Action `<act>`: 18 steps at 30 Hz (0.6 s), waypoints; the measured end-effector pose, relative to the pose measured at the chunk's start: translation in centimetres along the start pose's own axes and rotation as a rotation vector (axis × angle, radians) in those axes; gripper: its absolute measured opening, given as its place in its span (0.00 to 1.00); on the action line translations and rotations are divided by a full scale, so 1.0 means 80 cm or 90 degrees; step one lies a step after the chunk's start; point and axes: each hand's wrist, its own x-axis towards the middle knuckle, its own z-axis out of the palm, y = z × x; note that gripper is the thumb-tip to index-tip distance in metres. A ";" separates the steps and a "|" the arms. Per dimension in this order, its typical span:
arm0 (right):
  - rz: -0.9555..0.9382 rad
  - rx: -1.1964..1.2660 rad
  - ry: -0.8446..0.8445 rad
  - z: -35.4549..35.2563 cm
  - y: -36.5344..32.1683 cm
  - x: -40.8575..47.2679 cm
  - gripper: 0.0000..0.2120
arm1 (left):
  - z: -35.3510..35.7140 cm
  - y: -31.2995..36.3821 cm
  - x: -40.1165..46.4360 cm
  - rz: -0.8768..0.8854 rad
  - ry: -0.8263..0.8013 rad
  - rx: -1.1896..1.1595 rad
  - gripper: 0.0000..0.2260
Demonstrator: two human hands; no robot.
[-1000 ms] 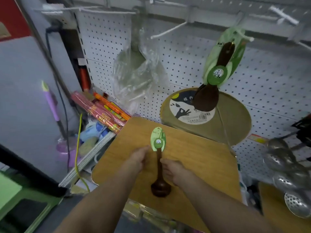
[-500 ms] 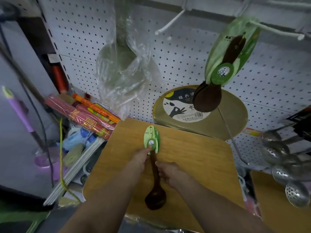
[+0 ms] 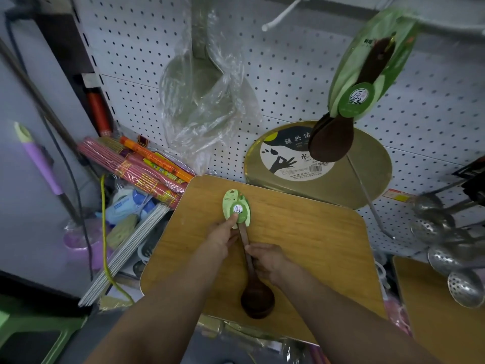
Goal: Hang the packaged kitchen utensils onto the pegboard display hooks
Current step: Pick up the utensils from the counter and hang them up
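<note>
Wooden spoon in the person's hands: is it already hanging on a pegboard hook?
No. The wooden spoon is held by the left hand and right hand above the bamboo board.

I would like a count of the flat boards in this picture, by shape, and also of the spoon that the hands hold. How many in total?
rectangular wooden boards: 2
round board: 1
dark wooden spoon, held by the left hand and the right hand: 1
Total: 4
</note>
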 end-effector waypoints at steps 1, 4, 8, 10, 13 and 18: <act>-0.001 0.010 -0.002 -0.003 0.002 -0.005 0.03 | 0.000 0.001 -0.003 0.007 0.005 -0.013 0.20; 0.007 0.041 -0.019 -0.014 0.009 -0.025 0.03 | 0.005 -0.001 -0.012 0.033 0.001 -0.030 0.19; -0.005 0.042 -0.025 -0.041 0.017 -0.057 0.10 | 0.024 -0.011 -0.039 0.073 -0.010 -0.015 0.12; -0.024 0.049 -0.020 -0.059 0.022 -0.073 0.11 | 0.038 -0.020 -0.053 0.098 -0.024 -0.003 0.12; -0.053 0.050 -0.002 -0.095 0.034 -0.102 0.14 | 0.065 -0.040 -0.079 0.113 -0.039 0.001 0.12; -0.087 0.107 0.004 -0.170 0.064 -0.157 0.14 | 0.126 -0.086 -0.135 0.134 -0.094 0.002 0.08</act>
